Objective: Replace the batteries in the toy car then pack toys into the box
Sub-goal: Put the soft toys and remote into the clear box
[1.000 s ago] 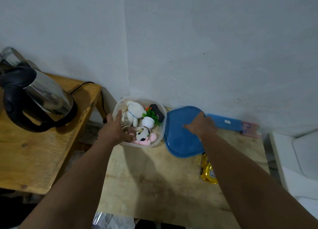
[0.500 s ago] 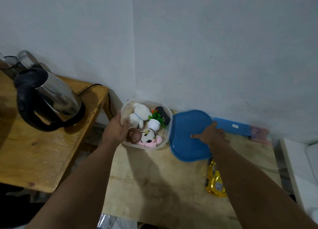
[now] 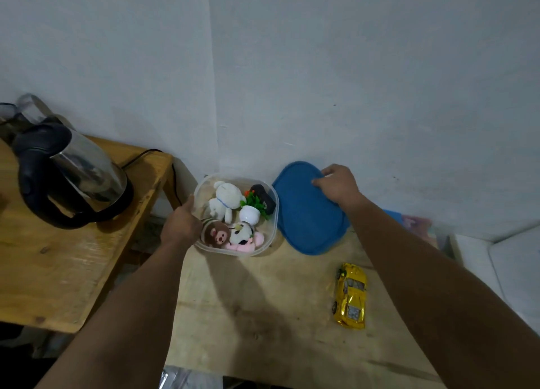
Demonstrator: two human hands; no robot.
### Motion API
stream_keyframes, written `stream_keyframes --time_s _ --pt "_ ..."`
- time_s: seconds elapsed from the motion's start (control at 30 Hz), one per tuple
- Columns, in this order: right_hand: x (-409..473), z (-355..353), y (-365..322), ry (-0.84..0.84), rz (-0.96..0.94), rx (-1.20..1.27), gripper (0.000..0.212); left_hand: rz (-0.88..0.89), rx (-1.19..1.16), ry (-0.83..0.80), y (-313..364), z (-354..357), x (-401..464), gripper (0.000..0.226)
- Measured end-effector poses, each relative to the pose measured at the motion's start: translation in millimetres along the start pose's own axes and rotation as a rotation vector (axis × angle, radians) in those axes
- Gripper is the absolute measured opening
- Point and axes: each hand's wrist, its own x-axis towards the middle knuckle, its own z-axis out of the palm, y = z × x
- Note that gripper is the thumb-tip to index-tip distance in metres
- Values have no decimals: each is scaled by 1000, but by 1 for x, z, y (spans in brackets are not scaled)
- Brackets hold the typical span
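Left hand (image 3: 181, 223) grips the near-left rim of the clear box (image 3: 270, 236) of plush toys; right hand (image 3: 339, 185) pinches the far edge of the blue lid (image 3: 306, 213), tilted up just right of the box. Yellow toy car (image 3: 350, 296) sits unpacked, near side of the right forearm. Risk: lid closed before the car is in, or lid slipping from that thin edge pinch.

Dim, bluish indoor light. My arms cast soft dark shadows across the wooden table (image 3: 263, 315). The steel kettle (image 3: 76, 175) shows dull glare. Wide-angle bending warps the edges, and fine detail looks soft throughout.
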Motion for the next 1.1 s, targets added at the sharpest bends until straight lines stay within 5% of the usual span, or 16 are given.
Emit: stream_keyframes --time_s 0.33,0.5,0.7,0.97,1.1 --pt "-68 72 -60 -138 -569 -235 17 1 -68 3 -6 -1 -8 62" --pt "-97 118 -29 -8 -811 -533 20 2 -179 6 -11 -1 -12 54" --pt "-112 151 -13 35 -945 -632 27 -18 -279 -12 -12 -1 -13 52" --pt "-98 164 15 -263 -974 -614 36 -69 -461 -11 -20 1 -9 48" --pt "-98 167 25 -267 -949 -602 37 -56 -488 -9 -19 1 -11 59"
